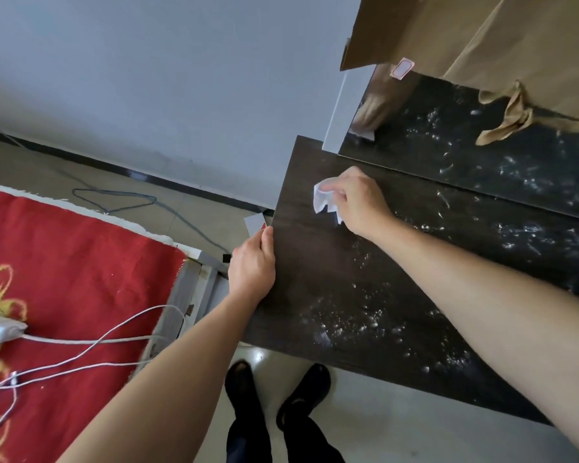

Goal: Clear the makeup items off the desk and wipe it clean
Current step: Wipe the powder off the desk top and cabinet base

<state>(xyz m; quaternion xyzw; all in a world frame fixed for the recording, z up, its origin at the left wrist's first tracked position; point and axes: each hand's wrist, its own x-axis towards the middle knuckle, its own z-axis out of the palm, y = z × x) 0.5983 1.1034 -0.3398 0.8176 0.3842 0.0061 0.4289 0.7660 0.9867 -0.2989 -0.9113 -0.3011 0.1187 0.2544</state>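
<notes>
Dusty dark wood-grain desk [398, 295] against a pale grey wall [164, 78], white powder specks all over it, red patterned cloth [64, 262] off to the left. Over at its far left corner the right hand [358, 202] pinches a crumpled white tissue [323, 195] against the top, and the left hand [251, 265] grips the desk's left edge.

Dark desk [315, 279], speckled white; crumpled white tissue [322, 195] near far-left corner.

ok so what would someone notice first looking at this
The right hand holds a crumpled white tissue at the far left corner of the dark desk, while the left hand holds its left edge. White powder specks litter the desk's near side, and a red patterned cloth glares at left.
</notes>
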